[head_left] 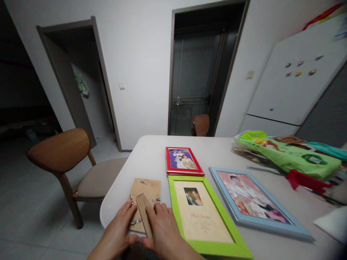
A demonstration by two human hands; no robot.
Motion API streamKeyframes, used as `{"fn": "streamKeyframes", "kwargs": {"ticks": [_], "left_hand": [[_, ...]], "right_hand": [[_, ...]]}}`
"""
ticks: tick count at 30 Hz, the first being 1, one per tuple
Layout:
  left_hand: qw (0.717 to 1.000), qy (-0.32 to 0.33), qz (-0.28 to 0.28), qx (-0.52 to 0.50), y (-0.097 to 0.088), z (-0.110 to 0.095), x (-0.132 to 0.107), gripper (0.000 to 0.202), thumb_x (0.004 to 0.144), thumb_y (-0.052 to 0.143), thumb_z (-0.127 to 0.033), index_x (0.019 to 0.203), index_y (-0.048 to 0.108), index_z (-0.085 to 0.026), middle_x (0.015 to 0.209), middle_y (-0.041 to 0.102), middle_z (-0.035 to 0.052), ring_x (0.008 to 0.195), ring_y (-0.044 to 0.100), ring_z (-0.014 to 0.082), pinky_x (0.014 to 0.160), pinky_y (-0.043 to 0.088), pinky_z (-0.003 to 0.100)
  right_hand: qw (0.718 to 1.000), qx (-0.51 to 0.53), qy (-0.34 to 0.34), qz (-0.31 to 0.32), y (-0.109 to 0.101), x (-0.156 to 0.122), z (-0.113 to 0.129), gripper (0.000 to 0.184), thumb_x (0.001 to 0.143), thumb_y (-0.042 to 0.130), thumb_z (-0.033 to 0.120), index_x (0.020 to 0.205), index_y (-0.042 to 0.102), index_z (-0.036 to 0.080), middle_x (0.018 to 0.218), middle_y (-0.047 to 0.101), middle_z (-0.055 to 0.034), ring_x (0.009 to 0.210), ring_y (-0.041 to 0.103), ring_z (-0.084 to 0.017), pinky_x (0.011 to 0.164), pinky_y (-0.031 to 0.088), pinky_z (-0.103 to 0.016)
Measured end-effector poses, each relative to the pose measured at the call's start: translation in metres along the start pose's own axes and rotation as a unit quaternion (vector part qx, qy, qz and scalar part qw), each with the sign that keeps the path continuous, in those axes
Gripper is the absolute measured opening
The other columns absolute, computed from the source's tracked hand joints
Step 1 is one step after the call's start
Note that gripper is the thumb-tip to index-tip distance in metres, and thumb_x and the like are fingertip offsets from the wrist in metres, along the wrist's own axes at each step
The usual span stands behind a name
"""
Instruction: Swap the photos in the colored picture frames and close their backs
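A wooden photo frame backing board lies at the table's near left, with metal clips along its edges and a flat stand leg down its middle. My left hand grips the board's left side, fingertips by a clip and thumb at the near edge. From the right, my right hand holds the board with bent fingers against the stand leg; part of the grip is hidden. Right beside that hand lies a green photo frame with a cream insert. Beyond it are a red photo frame and a blue photo frame.
The white table has a rounded left corner. A green package, a red-handled tool and other items crowd its right side. One wooden chair stands at the left, another chair behind the table. A white fridge is at right.
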State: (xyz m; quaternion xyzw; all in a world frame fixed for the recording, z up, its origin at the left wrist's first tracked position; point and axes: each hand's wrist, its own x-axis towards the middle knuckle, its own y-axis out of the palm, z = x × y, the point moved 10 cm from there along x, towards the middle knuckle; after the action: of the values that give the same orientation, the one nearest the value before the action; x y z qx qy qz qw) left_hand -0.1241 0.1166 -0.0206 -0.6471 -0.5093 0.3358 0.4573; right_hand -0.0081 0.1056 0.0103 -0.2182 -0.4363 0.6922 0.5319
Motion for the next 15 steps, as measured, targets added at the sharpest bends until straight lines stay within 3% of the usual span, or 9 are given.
{"fn": "streamKeyframes", "kwargs": {"ticks": [3, 5, 9, 12, 15], "left_hand": [[0.998, 0.03, -0.063, -0.005, -0.004, 0.001, -0.001, 0.064, 0.056, 0.069, -0.034, 0.113, 0.048, -0.015, 0.122, 0.043, 0.0174, 0.112, 0.04, 0.0279, 0.093, 0.034, 0.039], [0.992, 0.058, -0.11, 0.003, -0.011, -0.012, -0.005, 0.06, 0.058, 0.068, -0.032, 0.113, 0.047, -0.018, 0.123, 0.043, 0.0154, 0.112, 0.041, 0.0276, 0.091, 0.036, 0.04], [0.974, 0.151, -0.167, 0.011, -0.027, -0.075, -0.012, 0.07, 0.06, 0.066, -0.02, 0.122, 0.033, -0.017, 0.132, 0.029, 0.0149, 0.121, 0.024, 0.0273, 0.095, 0.03, 0.042], [0.963, 0.214, -0.165, -0.006, -0.037, -0.129, -0.011, 0.076, 0.059, 0.065, -0.01, 0.125, 0.028, -0.015, 0.134, 0.024, 0.0156, 0.123, 0.015, 0.0289, 0.097, 0.028, 0.044], [0.96, 0.233, -0.155, -0.027, -0.045, -0.166, -0.005, 0.074, 0.06, 0.063, -0.006, 0.125, 0.028, -0.013, 0.135, 0.021, 0.0154, 0.124, 0.01, 0.0283, 0.099, 0.025, 0.044]], "right_hand": [[0.996, 0.092, -0.009, -0.003, 0.003, 0.003, 0.002, 0.055, 0.054, 0.06, 0.02, 0.107, 0.048, 0.019, 0.097, 0.049, -0.0077, 0.089, 0.045, -0.021, 0.076, 0.039, -0.031], [0.989, 0.145, -0.031, -0.015, -0.015, -0.002, 0.0, 0.05, 0.056, 0.053, 0.014, 0.106, 0.049, 0.019, 0.095, 0.048, -0.0059, 0.088, 0.047, -0.017, 0.077, 0.039, -0.027], [0.986, 0.156, -0.033, -0.04, -0.074, -0.024, -0.018, 0.043, 0.059, 0.048, 0.012, 0.101, 0.054, 0.018, 0.098, 0.048, -0.0061, 0.094, 0.046, -0.017, 0.086, 0.036, -0.03], [0.99, 0.137, 0.01, -0.04, -0.113, -0.043, -0.041, 0.039, 0.061, 0.05, 0.018, 0.099, 0.057, 0.02, 0.103, 0.049, -0.0073, 0.098, 0.046, -0.02, 0.088, 0.036, -0.034], [0.991, 0.11, 0.03, -0.07, -0.146, -0.057, -0.061, 0.038, 0.062, 0.05, 0.024, 0.099, 0.058, 0.022, 0.109, 0.049, -0.0075, 0.102, 0.045, -0.022, 0.088, 0.036, -0.035]]}}
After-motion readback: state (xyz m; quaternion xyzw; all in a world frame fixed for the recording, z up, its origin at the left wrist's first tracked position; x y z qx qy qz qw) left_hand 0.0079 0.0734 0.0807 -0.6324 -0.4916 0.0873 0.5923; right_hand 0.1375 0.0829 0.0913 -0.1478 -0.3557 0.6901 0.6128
